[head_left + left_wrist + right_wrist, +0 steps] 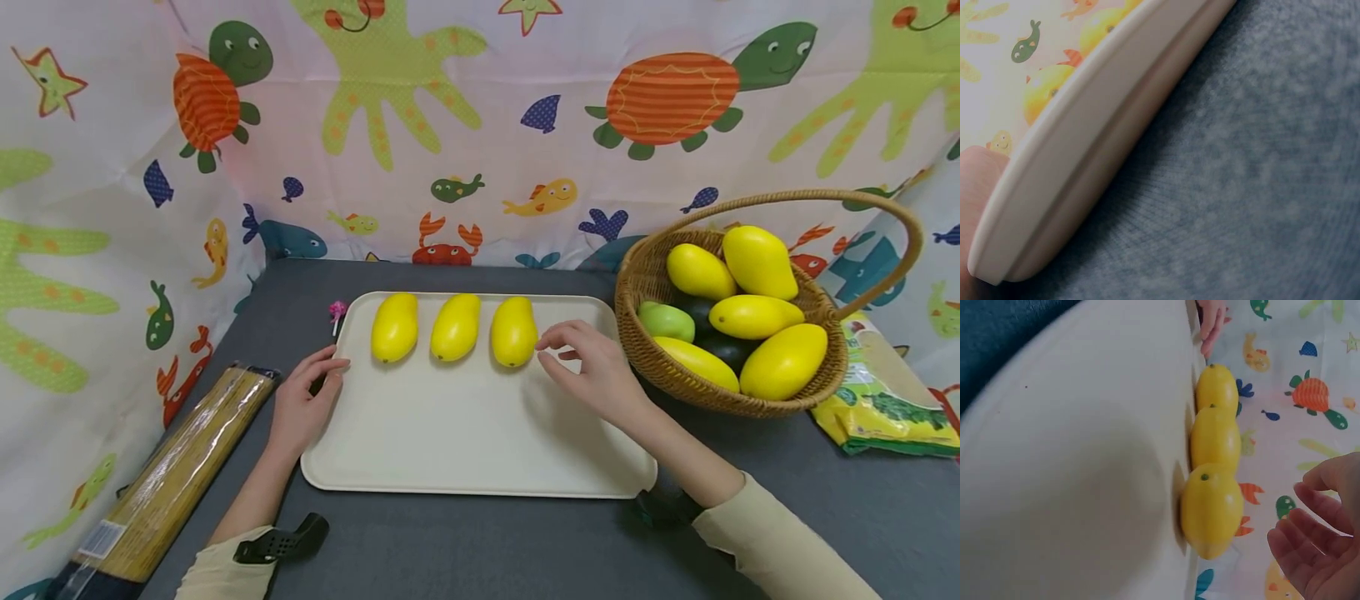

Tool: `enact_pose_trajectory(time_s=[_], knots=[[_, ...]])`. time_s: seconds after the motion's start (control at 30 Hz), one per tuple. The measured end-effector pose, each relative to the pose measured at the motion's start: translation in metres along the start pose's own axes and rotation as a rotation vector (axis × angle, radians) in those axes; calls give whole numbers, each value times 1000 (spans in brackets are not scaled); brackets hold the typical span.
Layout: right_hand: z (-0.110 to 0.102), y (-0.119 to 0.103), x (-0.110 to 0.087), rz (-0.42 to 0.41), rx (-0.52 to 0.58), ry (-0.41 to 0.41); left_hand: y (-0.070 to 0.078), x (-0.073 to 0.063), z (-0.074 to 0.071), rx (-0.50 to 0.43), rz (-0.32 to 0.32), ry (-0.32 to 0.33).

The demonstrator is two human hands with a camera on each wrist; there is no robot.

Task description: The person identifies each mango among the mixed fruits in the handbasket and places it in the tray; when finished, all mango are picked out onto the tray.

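Note:
Three yellow mangoes stand in a row along the far side of a cream tray [465, 442]: a left one [394, 327], a middle one [455, 327] and a right one [513, 332]. Just beside the right mango, my right hand [592, 367] hovers over the tray with loosely bent fingers and nothing in them. In the right wrist view, a gap separates those fingers [1310, 544] from the nearest mango [1212, 509]. My left hand [306, 404] rests at the tray's left rim, fingertips right at the edge. Only a blurred part of it [979, 187] shows in the left wrist view.
A wicker basket [637, 367] at the right holds several yellow mangoes, a green fruit [666, 321] and dark fruit. Behind it lies a yellow food bag [885, 417]. A wrapped bundle of thin sticks [180, 475] lies at the left, near a small pink-topped item [337, 310].

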State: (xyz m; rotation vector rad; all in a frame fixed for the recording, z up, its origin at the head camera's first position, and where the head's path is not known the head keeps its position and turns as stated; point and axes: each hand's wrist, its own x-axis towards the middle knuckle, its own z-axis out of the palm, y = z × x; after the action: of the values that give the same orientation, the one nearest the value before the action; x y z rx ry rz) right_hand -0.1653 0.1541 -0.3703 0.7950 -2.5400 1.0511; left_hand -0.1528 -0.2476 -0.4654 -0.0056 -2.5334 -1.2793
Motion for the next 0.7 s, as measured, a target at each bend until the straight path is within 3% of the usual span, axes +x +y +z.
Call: enact_pose_trajectory(time_s=[0.17, 0.4, 0.53, 0.7], knots=[[-25, -10, -9, -95, -57, 9, 2, 0, 0, -3, 6, 4], [-72, -6, -18, -155, -243, 35, 2, 0, -1, -10, 7, -1], [-103, 2, -18, -95, -337, 18, 1, 0, -1, -10, 14, 0], [-143, 17, -7, 91, -425, -35, 0, -1, 0, 0, 18, 0]])
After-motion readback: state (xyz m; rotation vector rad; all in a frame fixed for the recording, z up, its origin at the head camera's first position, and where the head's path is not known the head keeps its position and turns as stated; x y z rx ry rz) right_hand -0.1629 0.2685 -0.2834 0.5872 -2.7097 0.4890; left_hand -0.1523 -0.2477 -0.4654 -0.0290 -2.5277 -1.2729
